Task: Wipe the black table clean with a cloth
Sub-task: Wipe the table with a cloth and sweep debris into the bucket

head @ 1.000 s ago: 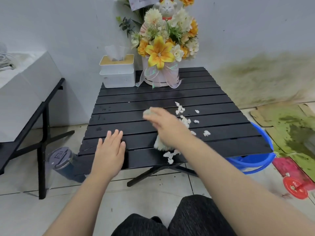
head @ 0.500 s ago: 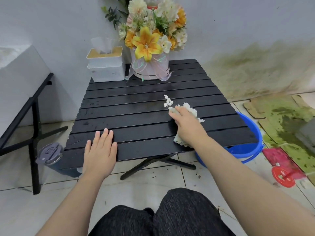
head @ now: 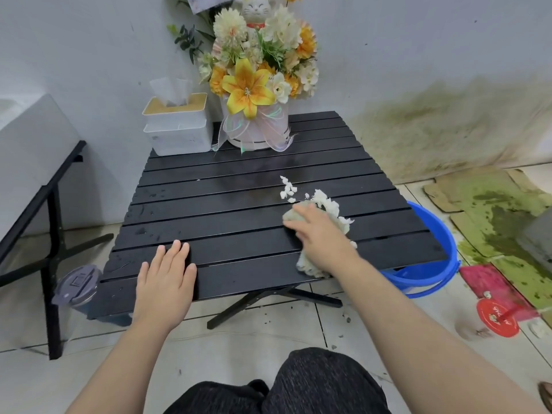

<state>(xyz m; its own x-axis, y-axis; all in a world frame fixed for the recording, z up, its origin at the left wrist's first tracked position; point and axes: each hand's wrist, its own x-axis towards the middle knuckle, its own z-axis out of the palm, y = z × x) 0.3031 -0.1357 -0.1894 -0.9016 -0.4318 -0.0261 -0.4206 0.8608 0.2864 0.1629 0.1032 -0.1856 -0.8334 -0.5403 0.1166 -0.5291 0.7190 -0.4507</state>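
The black slatted table (head: 227, 210) stands low in front of me, its slats wet and shiny. My right hand (head: 322, 237) presses a whitish cloth (head: 328, 204) flat on the table's right side. White crumbs (head: 287, 189) lie just beyond the cloth, and more cloth shows under my wrist at the front edge. My left hand (head: 165, 282) rests flat, fingers apart, on the front left slats and holds nothing.
A white tissue box (head: 176, 127) and a flower bouquet (head: 257, 85) stand at the table's back. A blue bucket (head: 430, 258) sits on the floor under the right edge. A grey-lidded cup (head: 76, 285) stands at the left, a red lid (head: 497, 319) at the right.
My right hand has swept the cloth from the table's middle toward the right, gathering the scattered white crumbs into a small heap. My left hand has stayed flat on the front slats.
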